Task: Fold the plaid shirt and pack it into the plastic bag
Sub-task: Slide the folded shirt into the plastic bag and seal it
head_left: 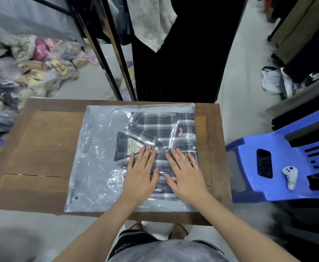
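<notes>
Both hands, left [142, 172] and right [185, 173], lie flat, fingers spread, gripping nothing, pressing the bag [98, 148] over the shirt [164, 125] at the table's [41, 140] right edge. Soft, slippery: hold by edges.

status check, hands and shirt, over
Left hand and right hand flat, open, pressing on the plastic bag. Plaid shirt folded, inside bag, on the wooden table. Nothing in the way.

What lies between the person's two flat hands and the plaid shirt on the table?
In the head view, only the clear film of the plastic bag: the left hand and right hand press flat on it, with the plaid shirt inside beneath.
</notes>
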